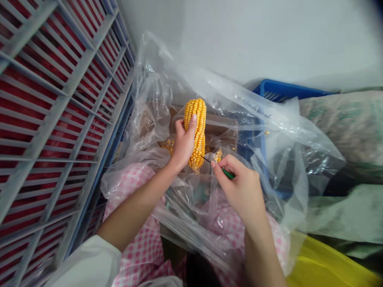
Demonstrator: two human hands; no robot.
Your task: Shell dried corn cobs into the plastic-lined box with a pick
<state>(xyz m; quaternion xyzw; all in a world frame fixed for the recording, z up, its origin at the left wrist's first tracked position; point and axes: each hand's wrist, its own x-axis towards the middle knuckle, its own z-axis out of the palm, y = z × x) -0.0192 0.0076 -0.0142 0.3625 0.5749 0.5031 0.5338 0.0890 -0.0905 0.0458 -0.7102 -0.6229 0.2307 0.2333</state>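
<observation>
My left hand (pixel 183 142) is wrapped round a yellow corn cob (pixel 198 127), holding it upright over a cardboard box (pixel 220 124). My right hand (pixel 239 184) pinches a thin pointed tool with a green handle (pixel 228 173). Its dark tip touches the lower end of the cob. Loose kernels (pixel 169 145) lie in the box beneath. A clear plastic sheet (pixel 269 131) drapes round the box and across my lap.
A grey slatted crate wall (pixel 54 119) with red behind it stands at the left. A blue crate (pixel 281 92) sits behind the box. Filled sacks (pixel 347 131) lie at the right, above a yellow bin (pixel 323 267). Pink checked cloth (pixel 143 247) covers my knees.
</observation>
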